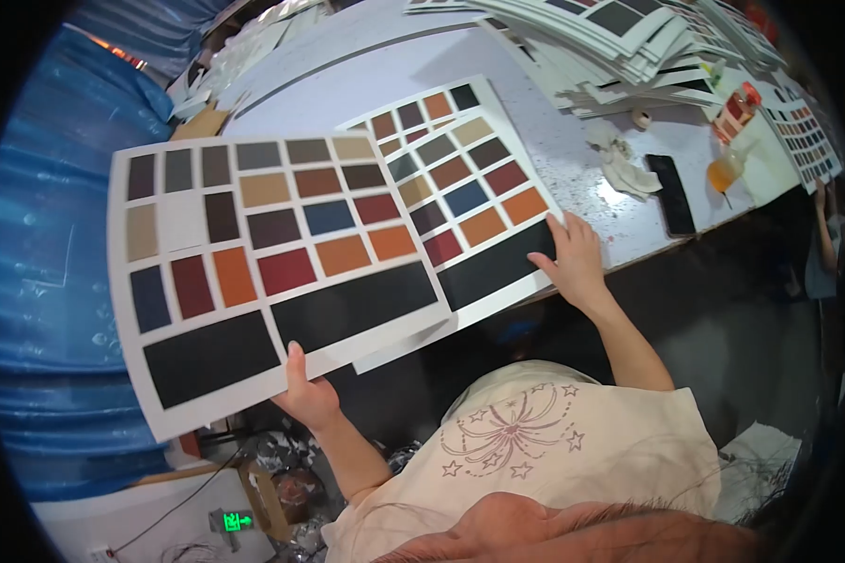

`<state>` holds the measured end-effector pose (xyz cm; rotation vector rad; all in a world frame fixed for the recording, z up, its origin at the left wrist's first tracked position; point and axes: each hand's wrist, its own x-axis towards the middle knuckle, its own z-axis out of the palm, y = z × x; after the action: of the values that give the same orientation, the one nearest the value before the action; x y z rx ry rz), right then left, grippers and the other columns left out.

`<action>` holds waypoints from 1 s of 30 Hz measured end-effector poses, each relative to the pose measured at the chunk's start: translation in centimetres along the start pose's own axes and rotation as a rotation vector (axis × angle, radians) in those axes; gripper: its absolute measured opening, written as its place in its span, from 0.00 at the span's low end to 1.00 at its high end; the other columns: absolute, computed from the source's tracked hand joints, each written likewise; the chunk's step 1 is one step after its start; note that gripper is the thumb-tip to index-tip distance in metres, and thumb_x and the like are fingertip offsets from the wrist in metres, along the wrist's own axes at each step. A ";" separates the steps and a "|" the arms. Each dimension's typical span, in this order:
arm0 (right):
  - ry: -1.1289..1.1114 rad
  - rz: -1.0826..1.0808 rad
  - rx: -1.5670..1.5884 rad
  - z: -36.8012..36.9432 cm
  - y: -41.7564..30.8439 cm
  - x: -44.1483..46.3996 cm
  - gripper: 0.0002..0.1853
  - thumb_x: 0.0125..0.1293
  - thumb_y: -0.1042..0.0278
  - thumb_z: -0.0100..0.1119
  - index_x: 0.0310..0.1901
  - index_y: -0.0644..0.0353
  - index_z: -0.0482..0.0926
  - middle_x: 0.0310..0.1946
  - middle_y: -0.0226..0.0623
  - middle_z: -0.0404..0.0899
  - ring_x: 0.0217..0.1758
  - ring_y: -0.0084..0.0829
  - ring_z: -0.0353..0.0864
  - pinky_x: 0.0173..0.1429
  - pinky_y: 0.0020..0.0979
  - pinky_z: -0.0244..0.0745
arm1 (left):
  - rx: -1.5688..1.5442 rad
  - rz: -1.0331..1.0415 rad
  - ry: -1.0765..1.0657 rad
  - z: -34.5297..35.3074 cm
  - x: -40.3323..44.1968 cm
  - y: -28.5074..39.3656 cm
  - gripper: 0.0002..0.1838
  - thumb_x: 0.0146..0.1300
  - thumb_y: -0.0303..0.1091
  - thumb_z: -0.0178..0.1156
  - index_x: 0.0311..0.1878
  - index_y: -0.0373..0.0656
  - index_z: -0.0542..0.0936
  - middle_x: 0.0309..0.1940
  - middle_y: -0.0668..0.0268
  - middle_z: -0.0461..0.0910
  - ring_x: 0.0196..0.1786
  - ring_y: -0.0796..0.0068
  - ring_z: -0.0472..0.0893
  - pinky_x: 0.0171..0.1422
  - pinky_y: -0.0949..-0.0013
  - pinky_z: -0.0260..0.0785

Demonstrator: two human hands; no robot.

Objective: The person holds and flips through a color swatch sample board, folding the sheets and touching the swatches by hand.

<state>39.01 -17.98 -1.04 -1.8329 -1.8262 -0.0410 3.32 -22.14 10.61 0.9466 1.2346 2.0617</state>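
Observation:
A folded card with rows of colour swatches is tilted up at the left, over the table's front edge. My left hand grips its lower edge, with the thumb on the front below a black swatch and the other fingers hidden behind. Partly under it lies another swatch card, also with a wide black block at the bottom. My right hand rests on that card's right edge, fingers spread, thumb and fingers apart. One swatch place on the left card looks white.
Stacked swatch cards stand at the back right. Nearby are crumpled tissue, a black phone, a small white roll and an orange item. Another person's arm holds a card at far right. Blue curtain hangs left.

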 end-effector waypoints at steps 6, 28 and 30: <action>-0.047 0.265 0.678 -1.8 2.0 0.9 0.22 0.67 0.57 0.56 0.54 0.68 0.76 0.49 0.44 0.78 0.55 0.36 0.74 0.60 0.32 0.66 | -0.145 -0.229 0.144 6.6 -2.7 0.1 0.08 0.62 0.22 0.59 0.44 0.32 0.78 0.36 0.64 0.79 0.37 0.78 0.79 0.45 0.74 0.73; -0.076 0.552 1.104 -0.7 1.7 0.4 0.13 0.67 0.70 0.53 0.49 0.69 0.76 0.40 0.31 0.77 0.44 0.20 0.72 0.53 0.24 0.66 | -0.446 -1.037 -0.478 3.6 -9.0 -10.3 0.12 0.72 0.31 0.49 0.52 0.35 0.74 0.48 0.56 0.79 0.52 0.62 0.80 0.58 0.55 0.75; -0.079 0.554 1.116 -1.1 1.6 0.4 0.12 0.67 0.70 0.52 0.47 0.69 0.77 0.40 0.31 0.77 0.45 0.20 0.72 0.54 0.24 0.66 | -0.442 -1.043 -0.455 4.0 -9.0 -9.9 0.13 0.72 0.32 0.48 0.52 0.34 0.73 0.48 0.55 0.79 0.52 0.61 0.80 0.59 0.54 0.74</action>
<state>40.93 -17.95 -0.54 -1.3845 -0.9256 1.0353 12.89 -22.57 0.44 0.3687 0.7170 1.1134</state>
